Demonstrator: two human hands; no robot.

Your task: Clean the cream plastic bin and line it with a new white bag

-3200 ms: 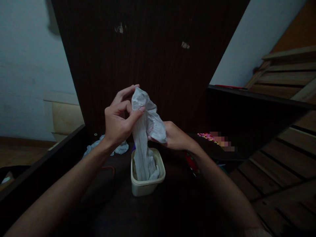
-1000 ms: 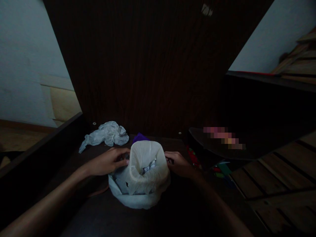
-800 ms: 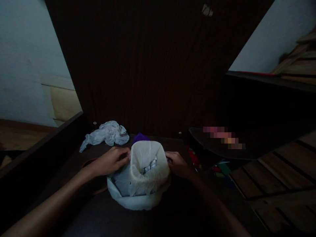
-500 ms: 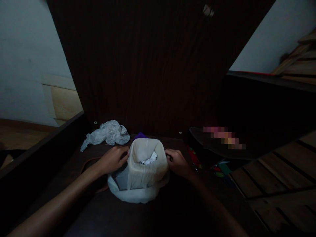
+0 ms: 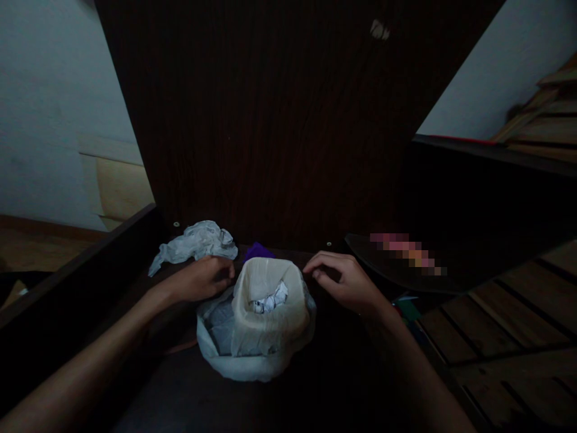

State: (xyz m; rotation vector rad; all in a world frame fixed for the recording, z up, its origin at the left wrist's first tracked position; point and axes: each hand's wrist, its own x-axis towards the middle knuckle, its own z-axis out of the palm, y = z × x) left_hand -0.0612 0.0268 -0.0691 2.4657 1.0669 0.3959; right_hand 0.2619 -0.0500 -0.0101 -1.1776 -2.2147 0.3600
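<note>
A small pale bin [image 5: 265,331] stands in the middle, lined with a thin whitish plastic bag [image 5: 243,368] that is folded over the rim and hangs loose around it. Crumpled white paper [image 5: 273,299] with dark marks lies inside. My left hand [image 5: 205,279] is just left of the bin's rim, fingers curved, a gap between them and the thumb, holding nothing. On the other side, my right hand [image 5: 345,278] has its fingers stretched toward the rim, thumb apart and nothing in the grasp. Whether its fingertips touch the bag I cannot tell.
A crumpled translucent plastic bag [image 5: 196,243] lies at the back left of the dark wooden surface [image 5: 166,397]. Something purple [image 5: 258,251] sits behind the bin. A tall dark panel [image 5: 270,132] rises at the back. Wooden slats [image 5: 509,313] are at right.
My right hand has come off the bin's side, its fingers lifting and opening. My left hand has drawn slightly up and away from the rim. The bin appears slightly lower in view.
</note>
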